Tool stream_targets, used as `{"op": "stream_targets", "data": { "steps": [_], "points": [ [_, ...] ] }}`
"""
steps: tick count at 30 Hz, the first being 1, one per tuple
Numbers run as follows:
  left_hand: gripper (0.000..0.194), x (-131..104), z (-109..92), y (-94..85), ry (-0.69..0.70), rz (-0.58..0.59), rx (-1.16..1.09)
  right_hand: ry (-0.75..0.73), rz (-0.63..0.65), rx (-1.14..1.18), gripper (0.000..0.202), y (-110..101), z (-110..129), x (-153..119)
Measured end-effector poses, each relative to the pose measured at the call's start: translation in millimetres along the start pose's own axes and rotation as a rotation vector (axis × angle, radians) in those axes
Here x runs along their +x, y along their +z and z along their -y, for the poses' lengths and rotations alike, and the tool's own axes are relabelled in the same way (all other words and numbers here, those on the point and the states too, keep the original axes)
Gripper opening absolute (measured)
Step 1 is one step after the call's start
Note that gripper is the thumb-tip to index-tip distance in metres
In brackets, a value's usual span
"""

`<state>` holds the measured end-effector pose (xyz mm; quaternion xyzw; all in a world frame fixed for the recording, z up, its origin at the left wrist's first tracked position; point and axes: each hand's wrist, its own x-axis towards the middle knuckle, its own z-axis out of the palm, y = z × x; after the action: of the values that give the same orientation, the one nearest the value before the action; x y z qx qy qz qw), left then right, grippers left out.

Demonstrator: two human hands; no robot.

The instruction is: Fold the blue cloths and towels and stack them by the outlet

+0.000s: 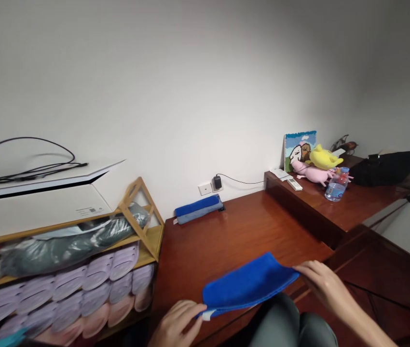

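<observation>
At the desk's [186, 248] near edge, my left hand [180, 322] and right hand [323, 283] pinch the cloth [246, 284], so sloppy tugging could drop it.

Wall [176, 96] bright mid-frame, dim toward upper right; lilac slippers [96, 273] at lower left blurry.

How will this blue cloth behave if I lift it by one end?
The blue cloth is probably floppy: it bends near your right hand. It seems light, since its edge looks thin. Its matte surface suggests little slipping.
</observation>
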<state>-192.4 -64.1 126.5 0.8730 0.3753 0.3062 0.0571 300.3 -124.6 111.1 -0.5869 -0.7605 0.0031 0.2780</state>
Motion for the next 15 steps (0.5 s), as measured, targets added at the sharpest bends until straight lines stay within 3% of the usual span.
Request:
{"op": "stream_targets", "data": {
  "steps": [3,5,8,11,15],
  "points": [
    [0.021,62,-11,-32.5,-0.109,0.039,-0.174,0.031,-0.042,0.108,0.033,-47,-9,29],
    [0.020,104,-11,-39.1,-0.183,0.083,-0.249,0.055,-0.041,0.151,0.032,-66,-22,56],
    [0.023,165,-1,-26.6,-0.246,0.161,-0.323,0.099,-0.010,0.159,0.036,-72,-50,107],
    [0.027,225,16,-2.4,-0.242,0.227,-0.381,0.124,0.019,0.147,0.036,-62,-86,166],
    [0.029,300,42,19.8,-0.240,0.148,-0.370,0.130,-0.073,0.106,0.028,-52,-131,248]
  ]
}}
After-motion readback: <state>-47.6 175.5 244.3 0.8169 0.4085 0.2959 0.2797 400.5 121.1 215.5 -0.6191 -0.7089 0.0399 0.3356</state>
